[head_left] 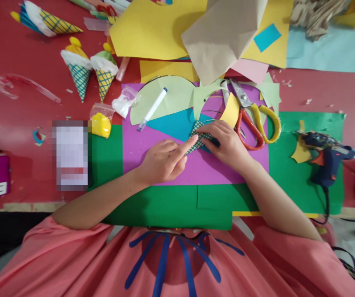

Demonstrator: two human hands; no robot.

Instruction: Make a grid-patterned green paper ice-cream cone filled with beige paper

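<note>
A small paper cone [198,135] with a blue grid pattern lies on the purple sheet [165,165], over a blue paper piece [177,123]. My left hand [163,161] has its forefinger stretched out and pressed on the cone's lower edge, the other fingers curled. My right hand [227,144] lies over the cone's right side, fingers pressed together on it. A yellow paper scrap [231,110] sits just above my right hand.
Scissors [252,119] with red and yellow handles lie right of my hands. A blue glue gun [326,154] rests on the green sheet [289,173]. A white marker [152,108] lies on a pale green semicircle. Finished paper ice-cream cones [91,74] stand at the far left.
</note>
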